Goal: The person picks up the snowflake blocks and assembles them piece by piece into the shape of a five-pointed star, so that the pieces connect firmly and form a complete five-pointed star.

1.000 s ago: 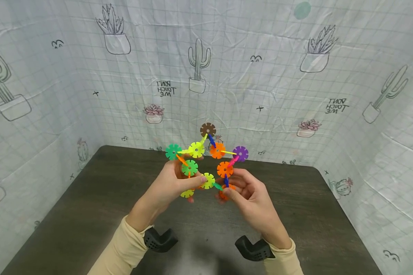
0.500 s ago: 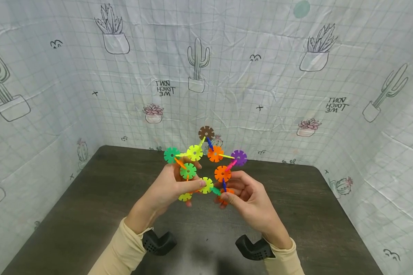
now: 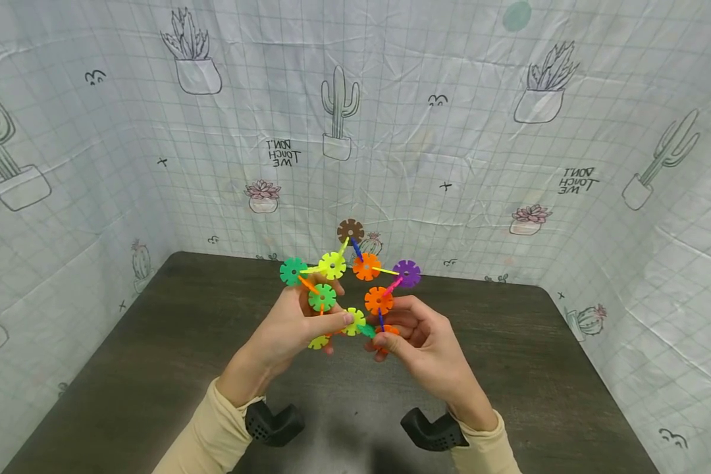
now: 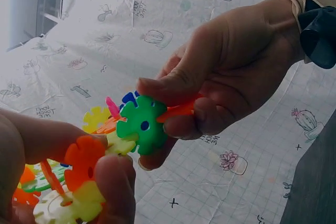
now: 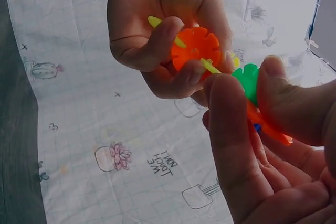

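A star-shaped ring of interlocking notched plastic discs is held up in front of me, tip upward. At its top is a brown disc (image 3: 350, 232); a purple disc (image 3: 407, 273) marks the right point and a green disc (image 3: 293, 270) the left. My left hand (image 3: 296, 322) pinches a yellow disc (image 3: 353, 321) on the lower side, thumb on its face. With thumb and fingers my right hand (image 3: 423, 339) grips the lower right corner, where an orange disc (image 3: 390, 331) is partly covered. The right wrist view shows a green disc (image 5: 248, 82) under the right thumb.
A dark wooden table (image 3: 172, 368) lies below the hands. Behind and on both sides hangs a pale cloth (image 3: 426, 151) printed with cacti and a grid. Each wrist carries a black camera mount (image 3: 274, 423) over a cream sleeve (image 3: 204, 428).
The ring has shifted slightly left and down in the head view, and the right hand has moved a little left with it. Both hands keep their hold.
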### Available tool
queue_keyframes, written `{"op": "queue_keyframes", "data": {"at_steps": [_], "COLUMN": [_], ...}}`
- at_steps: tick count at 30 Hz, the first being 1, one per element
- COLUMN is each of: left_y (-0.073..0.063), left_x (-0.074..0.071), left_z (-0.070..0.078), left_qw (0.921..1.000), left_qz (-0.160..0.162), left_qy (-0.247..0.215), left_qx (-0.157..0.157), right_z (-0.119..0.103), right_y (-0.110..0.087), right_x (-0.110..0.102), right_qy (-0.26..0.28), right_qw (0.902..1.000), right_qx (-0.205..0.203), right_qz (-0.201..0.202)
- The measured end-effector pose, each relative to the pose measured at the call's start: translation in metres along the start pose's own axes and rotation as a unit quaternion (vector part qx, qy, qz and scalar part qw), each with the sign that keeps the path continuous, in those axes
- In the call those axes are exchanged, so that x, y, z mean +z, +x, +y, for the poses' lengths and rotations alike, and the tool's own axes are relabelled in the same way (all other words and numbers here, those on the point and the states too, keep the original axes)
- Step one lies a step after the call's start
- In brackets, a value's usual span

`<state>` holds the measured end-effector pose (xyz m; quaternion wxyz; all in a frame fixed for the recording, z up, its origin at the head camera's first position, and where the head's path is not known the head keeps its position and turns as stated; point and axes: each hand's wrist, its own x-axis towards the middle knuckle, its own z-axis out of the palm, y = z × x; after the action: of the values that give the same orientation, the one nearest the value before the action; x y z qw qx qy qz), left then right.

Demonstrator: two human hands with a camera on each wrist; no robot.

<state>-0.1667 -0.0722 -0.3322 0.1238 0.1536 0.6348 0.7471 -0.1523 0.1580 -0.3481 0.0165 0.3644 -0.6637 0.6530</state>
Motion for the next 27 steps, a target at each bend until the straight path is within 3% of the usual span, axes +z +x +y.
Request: {"op": "queue_keyframes", "data": {"at_steps": [6,11,16,20,23,27], "left_y": [0.002,0.003,0.004,0.004,0.004,0.004], "left_x": [-0.004,-0.013,-0.019,-0.020,-0.020,-0.021], "left_z": [-0.003,-0.004,-0.002,-0.001,-0.001,-0.004], "left_qw": [1.0000,0.9991,0.9971,0.9942,0.9947,0.9956], "left_qz": [0.005,-0.016,0.006,0.009,0.004,0.002], "left_qy": [0.004,0.040,-0.028,-0.064,-0.066,-0.067], "left_qx": [-0.005,0.000,0.070,0.086,0.079,0.066], "right_z": [0.003,0.003,0.002,0.002,0.001,-0.001], "right_y": [0.001,-0.002,-0.006,-0.007,-0.005,0.003], "right_x": [0.002,0.000,-0.007,-0.011,-0.013,-0.013], "right_qy": [-0.014,-0.028,-0.002,-0.013,-0.030,-0.019], "right_qw": [0.9997,0.9964,0.9926,0.9894,0.9853,0.9753], "right_qx": [0.017,0.075,0.114,0.139,0.150,0.147], "right_qz": [0.012,0.029,0.042,0.042,0.077,0.164]}}
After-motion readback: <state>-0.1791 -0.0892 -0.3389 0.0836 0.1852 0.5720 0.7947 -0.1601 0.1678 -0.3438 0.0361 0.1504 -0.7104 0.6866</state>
